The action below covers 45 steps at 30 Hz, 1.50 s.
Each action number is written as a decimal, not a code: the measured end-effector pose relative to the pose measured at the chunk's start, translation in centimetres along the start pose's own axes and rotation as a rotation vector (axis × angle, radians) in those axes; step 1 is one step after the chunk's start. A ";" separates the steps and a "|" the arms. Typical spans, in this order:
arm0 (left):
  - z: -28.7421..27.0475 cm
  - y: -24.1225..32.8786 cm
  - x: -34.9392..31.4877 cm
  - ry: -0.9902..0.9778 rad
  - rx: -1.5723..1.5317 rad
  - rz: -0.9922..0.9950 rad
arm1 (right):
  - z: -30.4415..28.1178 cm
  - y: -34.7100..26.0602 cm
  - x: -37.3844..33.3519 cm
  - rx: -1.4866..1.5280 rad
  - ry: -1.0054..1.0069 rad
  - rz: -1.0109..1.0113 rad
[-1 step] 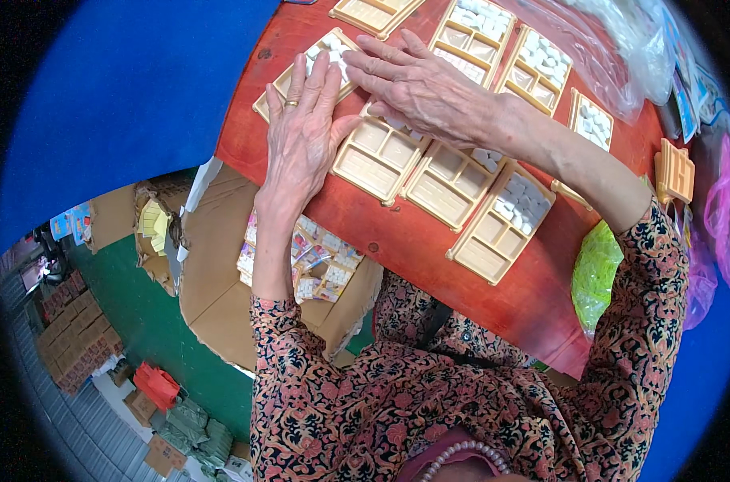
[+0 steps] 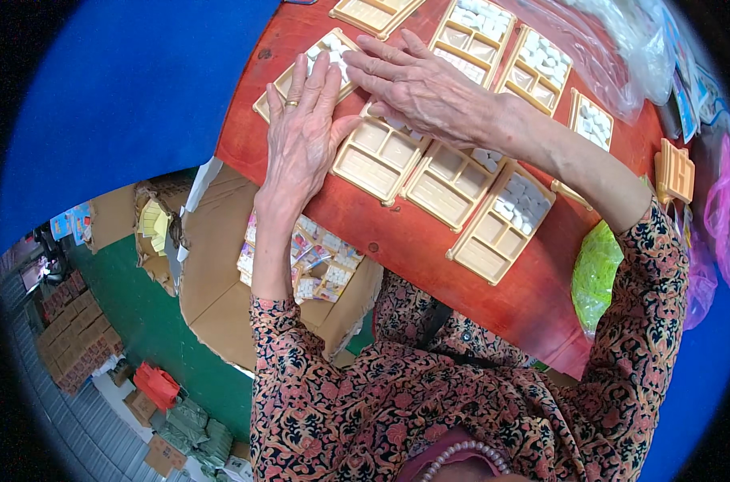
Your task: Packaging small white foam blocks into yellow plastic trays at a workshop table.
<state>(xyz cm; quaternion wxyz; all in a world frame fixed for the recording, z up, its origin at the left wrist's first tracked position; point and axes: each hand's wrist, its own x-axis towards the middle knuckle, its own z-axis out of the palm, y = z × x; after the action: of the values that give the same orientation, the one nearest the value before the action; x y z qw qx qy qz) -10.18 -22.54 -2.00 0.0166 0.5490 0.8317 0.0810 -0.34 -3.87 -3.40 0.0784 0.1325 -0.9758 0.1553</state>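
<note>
My left hand (image 2: pixel 301 128), a ring on one finger, lies with fingers stretched out over a tan compartment tray (image 2: pixel 262 107). Its fingertips rest at the small white blocks (image 2: pixel 315 50) in that tray. From the right, my right hand (image 2: pixel 429 92) reaches across with its fingers extended, their tips beside the same blocks. Beneath the right palm, a second tan tray (image 2: pixel 373 173) is partly hidden; its near compartments hold no blocks. To its right are two more trays, one the middle tray (image 2: pixel 441 197), the other a right tray (image 2: pixel 485 261) with white blocks in its far compartment.
Several more trays (image 2: pixel 534 68) with white blocks stand farther back on the red table (image 2: pixel 405 257). Clear plastic bags (image 2: pixel 622 48) lie at the far right, a green bag (image 2: pixel 596 269) at the right edge. Below the table's left edge, a cardboard box (image 2: pixel 220 265) holds packaged sets (image 2: pixel 325 265).
</note>
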 end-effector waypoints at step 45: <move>-0.2 0.9 -0.6 0.048 -0.081 0.013 | -5.4 2.2 -7.2 0.372 0.023 0.226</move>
<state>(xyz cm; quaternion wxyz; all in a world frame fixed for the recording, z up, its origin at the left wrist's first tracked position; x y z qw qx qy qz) -9.17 -22.74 -1.68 0.0184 0.5513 0.8243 0.1277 6.53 1.60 -0.35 0.0459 0.0326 -0.9379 0.3422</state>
